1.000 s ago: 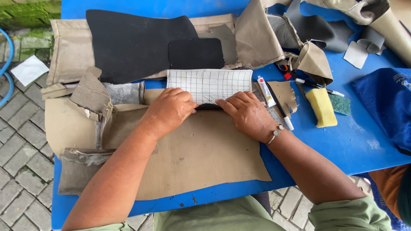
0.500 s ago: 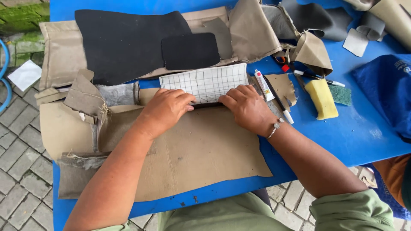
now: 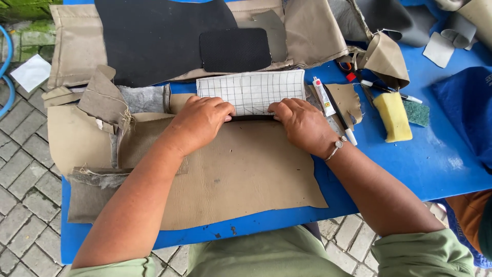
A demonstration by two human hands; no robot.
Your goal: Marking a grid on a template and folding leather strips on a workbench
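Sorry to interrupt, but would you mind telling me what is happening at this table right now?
A person is pressing both hands down on a dark strip lying where a white gridded sheet meets a large tan leather piece. The left hand and right hand sit at either end of it. Around them on the blue table lie black leather, a glue tube and a yellow sponge.

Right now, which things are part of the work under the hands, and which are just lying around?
In hand:
left hand
right hand
black strip
grid-lined white sheet
tan leather piece

Lying about:
yellow sponge
small glue tube
white marker
black textured patch
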